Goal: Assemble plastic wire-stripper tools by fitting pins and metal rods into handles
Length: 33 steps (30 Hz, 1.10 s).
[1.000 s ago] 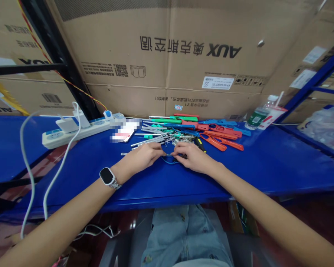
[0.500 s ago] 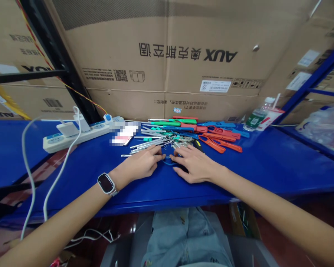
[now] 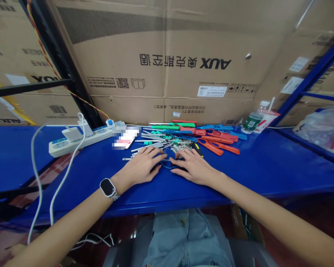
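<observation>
My left hand [image 3: 144, 165], with a watch on its wrist, rests on the blue table, its fingers apart beside the metal rods [image 3: 143, 145]. My right hand [image 3: 193, 166] lies opposite, fingers spread, just below small metal parts [image 3: 180, 145]. Between the two hands is a thin blue piece [image 3: 166, 165], partly hidden by the fingers; neither hand is closed on it. Behind them lie red handles [image 3: 218, 136], orange handles [image 3: 211, 145], blue handles [image 3: 219, 127] and green handles [image 3: 167, 127] in a pile. A yellow and black tool [image 3: 197, 148] is beyond my right hand.
A white power strip [image 3: 72, 142] with cables lies at the left, near a blurred phone-like object [image 3: 125, 138]. A bottle [image 3: 250, 123] and a cup [image 3: 263, 122] stand at the back right. Large cardboard [image 3: 167, 81] stands behind the blue table [image 3: 253, 170].
The fingers of my left hand have spread apart from the small piece, and those of my right hand have loosened too. The whole view has tilted up slightly.
</observation>
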Available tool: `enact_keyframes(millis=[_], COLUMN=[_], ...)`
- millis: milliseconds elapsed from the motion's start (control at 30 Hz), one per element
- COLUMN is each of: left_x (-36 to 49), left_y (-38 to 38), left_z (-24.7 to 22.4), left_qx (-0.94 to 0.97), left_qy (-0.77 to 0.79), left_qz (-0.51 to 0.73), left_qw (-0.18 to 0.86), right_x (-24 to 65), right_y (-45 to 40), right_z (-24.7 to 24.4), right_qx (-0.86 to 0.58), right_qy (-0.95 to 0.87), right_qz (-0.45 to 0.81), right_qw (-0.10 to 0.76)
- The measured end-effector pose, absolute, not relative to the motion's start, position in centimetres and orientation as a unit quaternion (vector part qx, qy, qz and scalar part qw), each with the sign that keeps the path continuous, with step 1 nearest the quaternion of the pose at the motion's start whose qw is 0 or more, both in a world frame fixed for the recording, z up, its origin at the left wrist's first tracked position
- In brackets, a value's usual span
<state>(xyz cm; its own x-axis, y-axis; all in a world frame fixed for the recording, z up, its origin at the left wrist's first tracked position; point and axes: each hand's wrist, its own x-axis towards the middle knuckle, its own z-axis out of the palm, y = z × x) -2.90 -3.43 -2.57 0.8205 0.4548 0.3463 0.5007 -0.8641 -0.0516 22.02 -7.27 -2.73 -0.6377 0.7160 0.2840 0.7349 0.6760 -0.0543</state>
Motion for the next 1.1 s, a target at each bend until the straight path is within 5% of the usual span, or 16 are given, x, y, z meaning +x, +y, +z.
enact_keyframes(millis=[733, 1100], left_x=[-2.3, -2.1], left_y=[-4.7, -4.7], left_z=[-3.3, -3.8], left_qx=[-0.947, -0.942], left_qy=[-0.26, -0.257], left_qz=[-0.095, -0.088], left_qw=[0.161, 0.198], right_x=[20.9, 21.3], right_y=[-8.7, -9.6], right_z=[-1.2, -2.1], right_qx=[-0.4, -0.413], right_qy=[-0.902, -0.892], right_qz=[-0.158, -0.177], right_qw=[0.03, 0.05])
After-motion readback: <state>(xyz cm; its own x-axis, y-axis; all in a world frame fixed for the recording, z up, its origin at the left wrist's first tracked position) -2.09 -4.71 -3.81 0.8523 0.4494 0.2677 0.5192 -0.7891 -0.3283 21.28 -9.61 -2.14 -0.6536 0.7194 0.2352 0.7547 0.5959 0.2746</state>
